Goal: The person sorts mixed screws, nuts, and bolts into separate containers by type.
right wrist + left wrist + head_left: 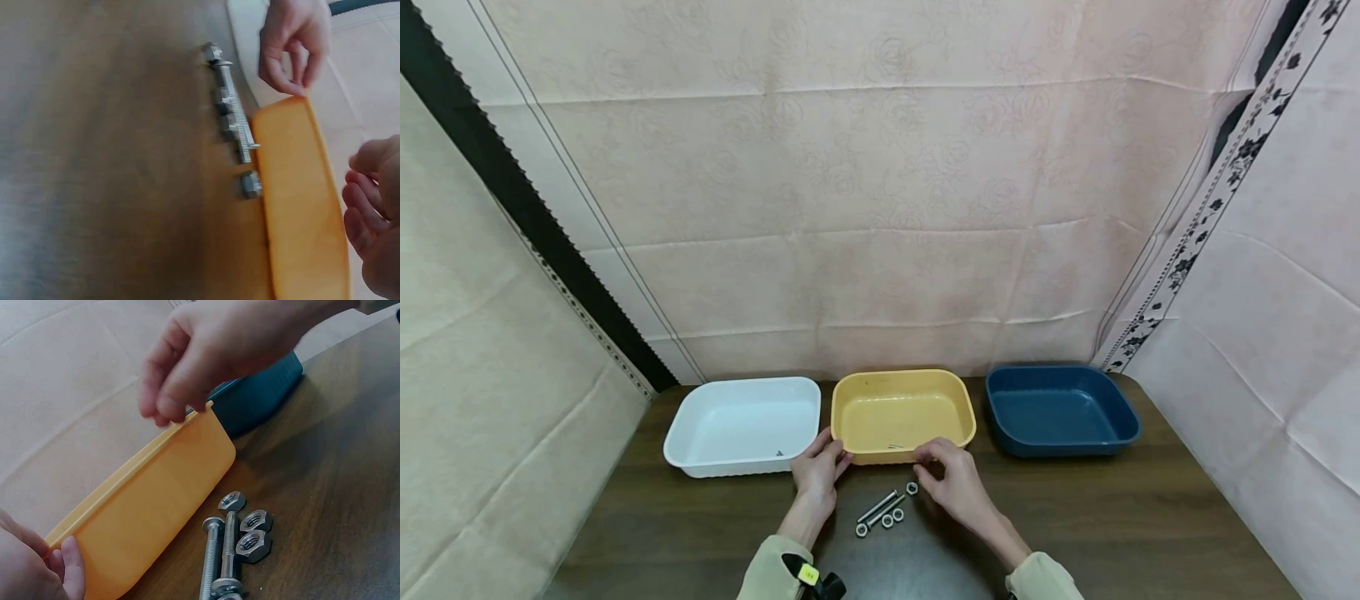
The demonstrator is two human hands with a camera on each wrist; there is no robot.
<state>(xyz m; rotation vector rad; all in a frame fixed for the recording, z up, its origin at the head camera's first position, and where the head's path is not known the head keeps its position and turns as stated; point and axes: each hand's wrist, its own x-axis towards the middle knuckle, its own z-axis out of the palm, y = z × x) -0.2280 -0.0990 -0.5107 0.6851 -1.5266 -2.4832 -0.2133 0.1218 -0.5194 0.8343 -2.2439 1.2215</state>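
My left hand (817, 475) grips the front left corner of a yellow plastic tray (902, 404), its thumb against the outer wall and fingers at the rim. By the front right of that tray is my right hand (953, 482), its fingers loosely bent, with nothing seen between them. In the right wrist view, the right fingertips (357, 228) are beside the rim. Two metal bolts (880, 507) lie side by side on the table in front of the tray. Several hex nuts (254, 545) lie around them, one nut (912, 488) closer to the right hand.
A white tray (741, 421) stands on the left of the yellow one, close beside it. On the right is a dark blue tray (1060, 408). All three are on a brown wooden table (1112, 517), with pale cloth (880, 183) hanging behind and at both sides.
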